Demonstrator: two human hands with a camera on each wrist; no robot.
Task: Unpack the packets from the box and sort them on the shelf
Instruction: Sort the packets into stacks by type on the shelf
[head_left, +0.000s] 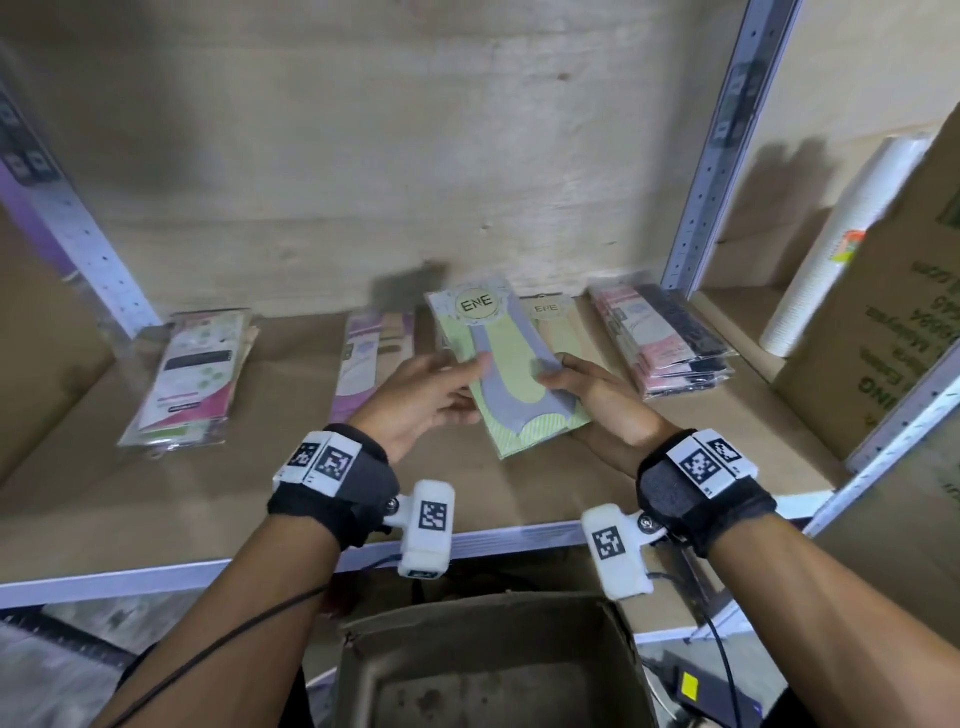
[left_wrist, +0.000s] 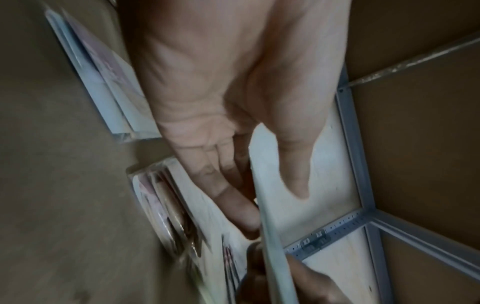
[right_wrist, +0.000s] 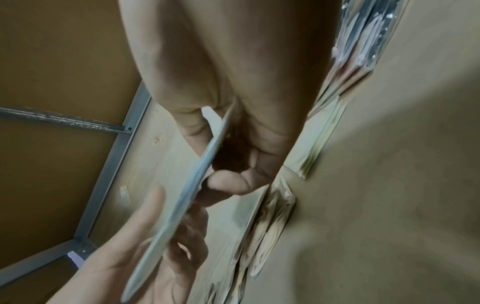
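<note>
A flat green and grey packet (head_left: 506, 364) marked "ENE" is held above the shelf board (head_left: 291, 467), between both hands. My left hand (head_left: 441, 395) pinches its left edge, thumb on top. My right hand (head_left: 582, 384) pinches its right edge. In the left wrist view the packet (left_wrist: 270, 236) shows edge-on with my left hand's thumb (left_wrist: 298, 174) above it. The right wrist view shows the packet (right_wrist: 187, 195) edge-on too, gripped by my right hand (right_wrist: 228, 144). The open cardboard box (head_left: 488, 670) stands below the shelf edge, with no packet visible in the part that shows.
Sorted piles lie on the shelf: a white and pink pile (head_left: 192, 374) at left, a purple pile (head_left: 363, 358), a beige "ENE" pile (head_left: 556, 322) behind the held packet, a pink and black pile (head_left: 660, 332) at right. A cup stack (head_left: 831, 249) and large carton (head_left: 893, 312) stand far right.
</note>
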